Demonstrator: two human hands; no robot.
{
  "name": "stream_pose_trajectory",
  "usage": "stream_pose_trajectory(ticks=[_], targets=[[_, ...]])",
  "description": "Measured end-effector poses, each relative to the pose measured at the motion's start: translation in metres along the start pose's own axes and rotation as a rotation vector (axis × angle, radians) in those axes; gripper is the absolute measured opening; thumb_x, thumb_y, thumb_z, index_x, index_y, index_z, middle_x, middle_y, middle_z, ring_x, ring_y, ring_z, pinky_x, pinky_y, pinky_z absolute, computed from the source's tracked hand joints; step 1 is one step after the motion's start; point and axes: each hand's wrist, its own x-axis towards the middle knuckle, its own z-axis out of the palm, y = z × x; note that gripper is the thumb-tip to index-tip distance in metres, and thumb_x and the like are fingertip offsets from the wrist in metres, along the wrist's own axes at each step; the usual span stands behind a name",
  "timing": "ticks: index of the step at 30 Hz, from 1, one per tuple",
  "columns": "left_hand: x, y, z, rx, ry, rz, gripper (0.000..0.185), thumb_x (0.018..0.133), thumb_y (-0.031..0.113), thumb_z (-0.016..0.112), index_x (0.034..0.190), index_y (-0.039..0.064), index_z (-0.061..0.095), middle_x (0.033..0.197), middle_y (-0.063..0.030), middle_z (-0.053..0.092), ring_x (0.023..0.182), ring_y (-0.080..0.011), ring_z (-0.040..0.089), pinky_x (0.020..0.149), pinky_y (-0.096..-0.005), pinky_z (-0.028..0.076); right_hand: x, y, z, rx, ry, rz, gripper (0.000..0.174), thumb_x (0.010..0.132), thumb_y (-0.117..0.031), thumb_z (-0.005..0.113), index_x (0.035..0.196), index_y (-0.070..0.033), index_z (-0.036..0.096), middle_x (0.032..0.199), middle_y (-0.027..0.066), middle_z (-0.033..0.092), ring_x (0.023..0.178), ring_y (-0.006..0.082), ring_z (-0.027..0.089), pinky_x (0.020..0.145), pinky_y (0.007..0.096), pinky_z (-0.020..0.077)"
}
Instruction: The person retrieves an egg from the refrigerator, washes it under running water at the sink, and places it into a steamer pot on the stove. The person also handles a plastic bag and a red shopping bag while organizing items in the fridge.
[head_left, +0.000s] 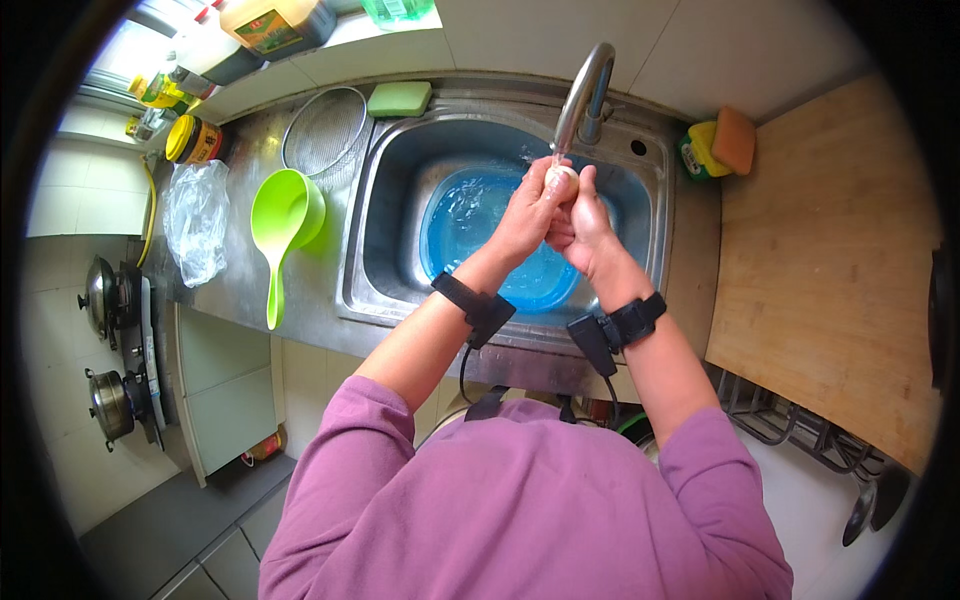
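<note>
Under the curved metal faucet (586, 97), my left hand (525, 210) grips a small, pale, rounded item (562, 181), possibly an egg. Running water falls onto it. My right hand (589, 229) is cupped close against its right side, thumb raised; whether its curled fingers also bear on the item is hidden. Below both hands, a blue plastic basin (442, 259) holding water sits inside the stainless steel sink (390, 225). My forearms partly cover the basin.
Left on the counter are a green ladle (285, 214), a mesh strainer (326, 131), a plastic bag (196, 221) and a yellow-lidded jar (195, 141). A green sponge (399, 99) lies behind the sink. Rightward are more sponges (716, 146) and a wooden board (825, 262).
</note>
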Motion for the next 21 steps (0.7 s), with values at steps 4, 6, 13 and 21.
stream_pose_trajectory(ticks=[4,6,13,21], targets=[[0.014,-0.001,-0.006,-0.184,0.033,-0.273,0.043,0.095,0.040,0.037,0.111,0.002,0.050,0.101,-0.0060,0.056,0.082,-0.0103,0.054,0.071,-0.0234,0.045,0.000,0.006,0.001,-0.173,-0.007,-0.027,0.062,0.076,-0.079,0.030,0.074,-0.019,0.046,0.057,-0.0051,0.039,0.043,0.0061,0.027,0.040,0.0213,0.0178],[0.016,0.003,-0.005,-0.231,0.071,-0.419,0.043,0.095,0.040,0.036,0.110,0.002,0.050,0.102,-0.0067,0.056,0.085,-0.0108,0.054,0.072,-0.0240,0.045,0.003,0.005,0.000,-0.183,-0.012,-0.015,0.061,0.076,-0.078,0.031,0.071,-0.019,0.045,0.056,-0.0056,0.035,0.043,0.0059,0.025,0.040,0.0214,0.0182],[0.004,0.014,0.012,0.018,0.000,0.050,0.040,0.094,0.034,0.043,0.123,0.007,0.037,0.094,-0.0026,0.050,0.082,-0.0067,0.049,0.069,-0.0205,0.042,0.004,0.000,-0.008,-0.191,0.046,-0.027,0.062,0.080,-0.075,0.028,0.068,-0.016,0.045,0.056,-0.0035,0.040,0.043,0.0076,0.029,0.040,0.0234,0.0211],[0.016,0.001,-0.009,-0.878,0.027,-0.518,0.051,0.095,0.047,0.022,0.104,0.004,0.047,0.085,-0.0143,0.056,0.065,-0.0237,0.055,0.055,-0.0305,0.048,-0.009,-0.022,-0.038,-0.503,-0.199,-0.079,0.049,0.091,-0.051,0.041,0.067,-0.010,0.055,0.050,-0.0070,0.041,0.038,0.0038,0.028,0.036,0.0201,0.0194]])
